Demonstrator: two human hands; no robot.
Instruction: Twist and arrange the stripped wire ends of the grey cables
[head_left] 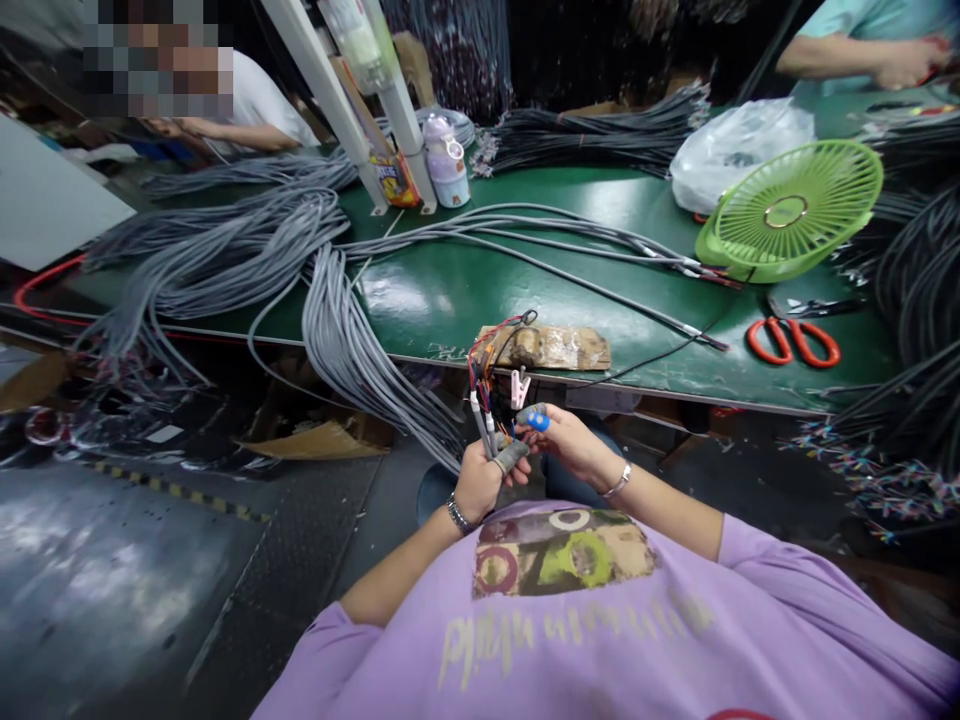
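Observation:
Below the bench's front edge, my left hand [484, 475] is closed around a grey cable [484, 428] whose stripped end shows thin coloured wires. My right hand [566, 440], with a blue covering on a finger, pinches at thin wires [517, 436] close beside it; which wire it grips is too small to tell. Just above the hands are a pink clip [519, 388] and red and black leads [474, 365] that run up to a worn wooden block [555, 347] on the bench edge. A thick bundle of grey cables [360, 340] hangs down to the left of my left hand.
On the green bench [420, 295] lie orange-handled scissors [793, 342], a green fan [787, 212], a plastic bag [739, 150] and a purple bottle [446, 165]. Black cables [930, 290] are piled at the right. Two people work across the bench.

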